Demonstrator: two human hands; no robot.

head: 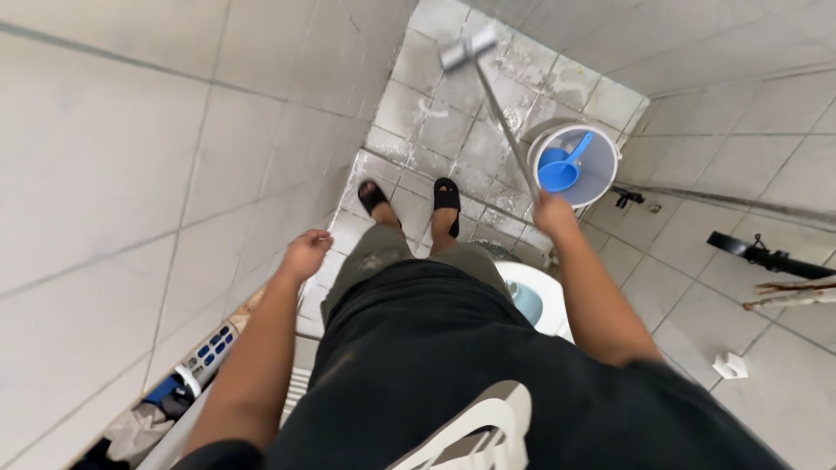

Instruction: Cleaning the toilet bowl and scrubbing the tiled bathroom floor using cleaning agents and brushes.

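The right hand [554, 211] is closed around the near end of a long thin handle [505, 130]; the fingers wrap it fully, so the grip looks firm. From this hand the handle runs away from the person and a little to the left, up across the wet floor tiles [435, 130]; its long axis goes from the hand toward the far corner of the small room. At the far end sits the brush head [467, 48], a pale flat bar lying across the handle and resting on the floor, well apart from the hand.

The left hand [306, 254] holds nothing; its fingers are curled loosely, half closed, and it hangs near the tiled wall [131, 174] on the left side. It is well apart from the handle, so the right hand is clearly the nearer one.

Just beside the handle, on its right, stands a white bucket [601, 178] with a blue scoop [562, 172] inside. The two feet in black sandals [446, 196] stand between the hands, and the white toilet bowl [544, 300] is below the right forearm.
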